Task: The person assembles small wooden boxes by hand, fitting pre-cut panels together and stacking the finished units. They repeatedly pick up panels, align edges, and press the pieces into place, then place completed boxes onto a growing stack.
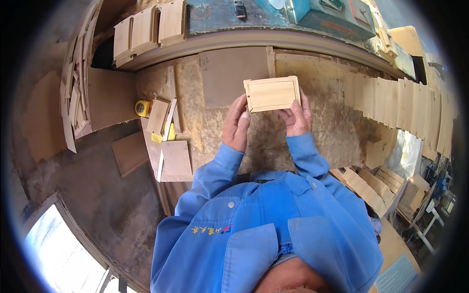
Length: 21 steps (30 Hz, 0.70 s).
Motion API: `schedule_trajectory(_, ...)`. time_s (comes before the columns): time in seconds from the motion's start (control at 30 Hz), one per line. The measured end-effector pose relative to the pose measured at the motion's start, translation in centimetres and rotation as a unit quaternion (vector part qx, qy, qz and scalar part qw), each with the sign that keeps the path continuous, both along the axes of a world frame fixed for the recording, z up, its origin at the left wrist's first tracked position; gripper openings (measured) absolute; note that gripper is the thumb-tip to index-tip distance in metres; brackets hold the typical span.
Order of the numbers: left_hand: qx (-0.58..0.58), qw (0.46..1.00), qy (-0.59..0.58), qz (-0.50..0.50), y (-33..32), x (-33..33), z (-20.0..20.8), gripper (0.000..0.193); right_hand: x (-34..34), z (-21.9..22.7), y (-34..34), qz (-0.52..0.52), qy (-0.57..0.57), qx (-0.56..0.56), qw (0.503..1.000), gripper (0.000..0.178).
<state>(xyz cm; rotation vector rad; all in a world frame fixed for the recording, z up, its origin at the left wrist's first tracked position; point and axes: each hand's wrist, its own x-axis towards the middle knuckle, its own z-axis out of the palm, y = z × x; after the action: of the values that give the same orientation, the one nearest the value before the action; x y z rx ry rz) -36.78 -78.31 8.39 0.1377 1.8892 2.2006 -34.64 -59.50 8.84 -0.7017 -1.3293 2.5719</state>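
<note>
Above the workbench (312, 146) I hold up a small pale wooden box (271, 94) with a panelled face and a small dark hole near its left edge. My left hand (237, 124) grips its left side, the thumb near the lower left corner. On the opposite side, my right hand (299, 115) is closed round the right edge, its thumb on the lower right of the face. Both sets of fingers are partly hidden behind the box. A flat brown board (227, 73) lies on the bench just beyond my left hand.
A yellow tape measure (142, 108), a small wooden block (158, 116) and thin strips lie at the bench's left. Panels stand in a long row (395, 100) at right. Wooden pieces (145, 30) line the back left ledge, and a green machine (332, 19) stands at the back right.
</note>
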Motion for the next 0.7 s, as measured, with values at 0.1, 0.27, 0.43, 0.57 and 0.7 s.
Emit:
schedule_trajectory(0.1,0.182,0.975,-0.122,0.029,-0.1,-0.5,-0.8,0.056,-0.5,2.6,-0.3,0.029,0.045,0.328,0.943,0.062)
schedule_trajectory(0.27,0.344,0.895,-0.274,0.067,-1.3,0.3,-2.9,0.049,-0.5,7.8,-1.5,0.143,0.134,0.577,0.793,0.055)
schedule_trajectory(0.43,0.331,0.899,-0.263,0.109,-2.4,1.6,-4.6,0.024,-0.6,8.6,-2.6,0.185,0.165,0.597,0.763,0.054)
schedule_trajectory(0.57,0.344,0.888,-0.285,0.105,-2.7,2.4,-4.3,0.021,-1.5,7.8,-2.5,0.146,0.131,0.469,0.861,0.054)
schedule_trajectory(0.7,0.385,0.863,-0.313,0.100,-2.8,3.1,-4.3,0.044,1.4,8.8,0.0,0.124,0.113,0.426,0.889,0.051)
